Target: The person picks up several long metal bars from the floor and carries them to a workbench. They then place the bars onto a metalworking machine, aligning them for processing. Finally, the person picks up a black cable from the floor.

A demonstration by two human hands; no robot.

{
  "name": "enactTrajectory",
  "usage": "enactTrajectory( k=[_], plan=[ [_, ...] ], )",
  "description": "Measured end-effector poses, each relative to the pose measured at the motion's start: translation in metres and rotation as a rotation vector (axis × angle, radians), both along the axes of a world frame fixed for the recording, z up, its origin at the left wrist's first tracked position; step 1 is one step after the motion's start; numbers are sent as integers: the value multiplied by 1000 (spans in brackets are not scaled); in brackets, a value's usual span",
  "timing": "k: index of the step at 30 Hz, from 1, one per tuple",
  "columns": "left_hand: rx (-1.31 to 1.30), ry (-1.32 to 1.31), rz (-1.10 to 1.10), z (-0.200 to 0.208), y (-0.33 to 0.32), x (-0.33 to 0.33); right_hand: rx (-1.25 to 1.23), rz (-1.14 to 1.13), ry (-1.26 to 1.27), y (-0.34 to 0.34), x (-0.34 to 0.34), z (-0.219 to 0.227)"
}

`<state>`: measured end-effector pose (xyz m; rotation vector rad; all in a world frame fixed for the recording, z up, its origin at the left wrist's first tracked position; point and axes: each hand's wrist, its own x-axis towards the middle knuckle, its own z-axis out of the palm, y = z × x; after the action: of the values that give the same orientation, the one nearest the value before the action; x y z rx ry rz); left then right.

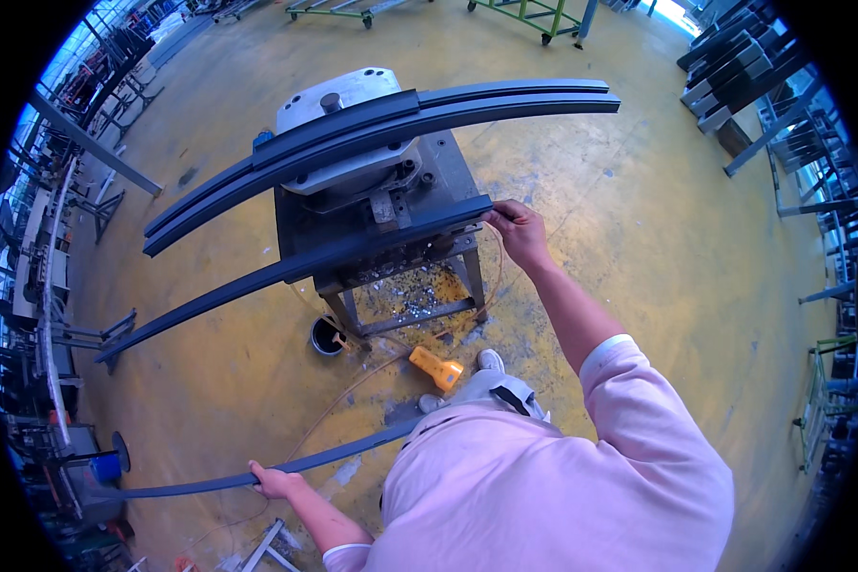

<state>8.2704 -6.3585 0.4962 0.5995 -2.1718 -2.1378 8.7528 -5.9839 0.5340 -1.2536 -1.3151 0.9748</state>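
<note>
My right hand [520, 232] pinches the right end of a long dark metal profile [257, 276], which slants across the near side of a steel work stand [453, 157]. Down at the lower left, my left hand [273, 481] is closed around a second long dark profile [345, 452] that runs beside my body, its right end hidden by my clothing. On the stand sits a silver fixture with a thick plate [300, 112]. More slightly curved dark profiles [505, 112] lie across it, reaching well past both sides.
Metal chips [415, 294] litter the area beneath the stand. A black bucket [326, 337], an orange-yellow plastic object [435, 366] and a thin hose [353, 385] are on the yellow floor near my feet. Racks line both sides, and a green wheeled trolley [529, 13] stands at the back.
</note>
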Motion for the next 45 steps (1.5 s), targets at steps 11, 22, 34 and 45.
enactTrajectory(
  k=[11,22,34,45],
  plan=[
    [23,-21,3,-13,-33,-45,19,-99,-51,-3,-7,-4],
    [103,-55,94,-16,-51,-47,30,-222,-67,-9,0,-3],
    [291,54,-65,49,69,10,238,962,-740,-158,-148,41],
    [631,-187,-582,88,191,-25,182,729,-558,-159,-169,78]
  ],
)
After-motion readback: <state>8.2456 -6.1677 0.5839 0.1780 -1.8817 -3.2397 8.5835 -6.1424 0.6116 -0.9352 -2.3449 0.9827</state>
